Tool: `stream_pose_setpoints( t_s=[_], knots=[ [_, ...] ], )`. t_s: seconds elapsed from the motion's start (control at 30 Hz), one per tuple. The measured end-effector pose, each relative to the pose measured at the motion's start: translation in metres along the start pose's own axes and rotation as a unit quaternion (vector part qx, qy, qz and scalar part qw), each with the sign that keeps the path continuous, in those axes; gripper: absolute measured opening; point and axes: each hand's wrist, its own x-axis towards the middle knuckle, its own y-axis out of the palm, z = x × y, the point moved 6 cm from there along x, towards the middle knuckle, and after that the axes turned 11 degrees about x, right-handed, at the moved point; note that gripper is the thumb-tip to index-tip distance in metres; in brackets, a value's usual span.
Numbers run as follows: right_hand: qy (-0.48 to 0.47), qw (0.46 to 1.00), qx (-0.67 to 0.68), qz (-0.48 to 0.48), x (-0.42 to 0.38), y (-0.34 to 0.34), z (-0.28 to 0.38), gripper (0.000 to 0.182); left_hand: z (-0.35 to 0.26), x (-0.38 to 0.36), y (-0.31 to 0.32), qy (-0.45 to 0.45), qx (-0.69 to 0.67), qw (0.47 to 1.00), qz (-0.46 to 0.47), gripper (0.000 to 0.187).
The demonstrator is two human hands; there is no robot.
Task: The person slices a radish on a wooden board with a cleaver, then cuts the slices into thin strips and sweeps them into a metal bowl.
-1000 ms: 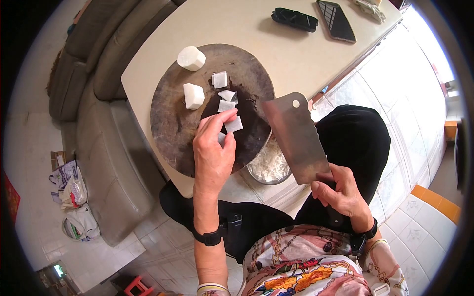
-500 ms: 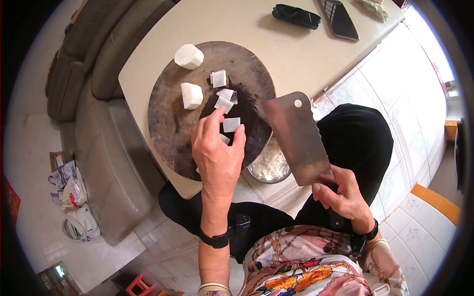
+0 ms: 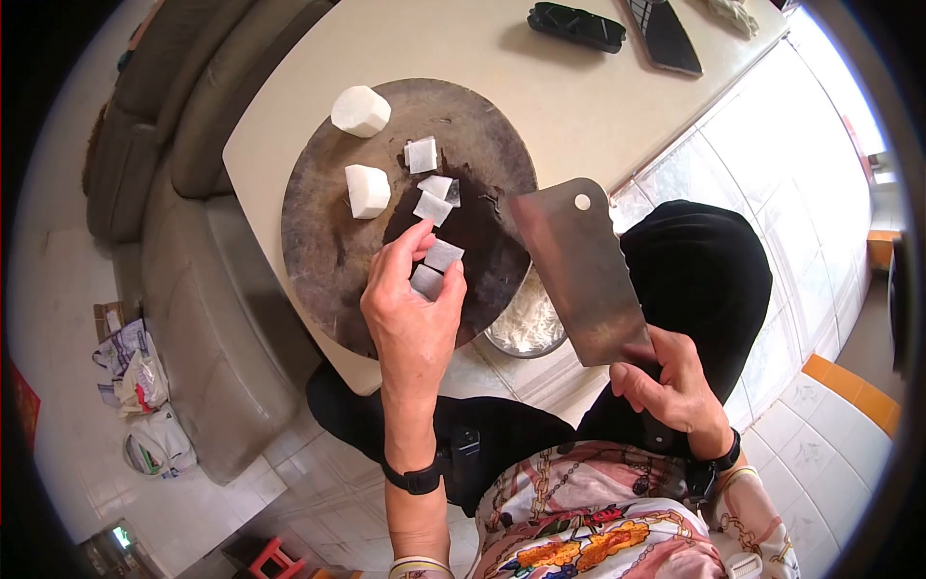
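Note:
My left hand [image 3: 413,314] rests over the round wooden chopping board [image 3: 318,261], its fingers and thumb curled around a white slice [image 3: 444,255] of what looks like white radish. A second slice [image 3: 426,281] lies under that hand, partly hidden. Beyond my fingertips lie a few overlapping slices [image 3: 433,207] and a small stack of slices [image 3: 421,155]. Two thick radish chunks [image 3: 367,191] [image 3: 361,112] sit on the board's left side. My right hand [image 3: 675,386] grips the handle of a cleaver [image 3: 579,275], its broad blade held up to the right of the board.
Below the board's right edge is a metal bowl [image 3: 529,333] of white shreds. On the cream table [image 3: 444,48] are a black case [image 3: 577,27] and a phone [image 3: 666,37]. A grey sofa [image 3: 212,318] stands left; a black-trousered knee [image 3: 699,280] is under the cleaver.
My left hand has shifted slightly left and nearer to me, and the slice between finger and thumb has turned and slid with it. The right hand and cleaver stay almost still.

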Motion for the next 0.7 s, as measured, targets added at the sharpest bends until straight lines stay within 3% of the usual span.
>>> stream_pose_setpoints(
  t_s=[0.47, 0.7],
  knots=[
    [-0.01, 1.0, -0.004, -0.004, 0.0, 0.002, 0.004, 0.023, 0.003, -0.002, -0.001, -0.021, -0.005, 1.0, 0.002, 0.044],
    [-0.011, 1.0, 0.0, 0.002, 0.0, 0.0, 0.0, 0.023, 0.005, 0.015, -0.011, 0.026, 0.039, 0.998, -0.034, 0.036]
  ],
)
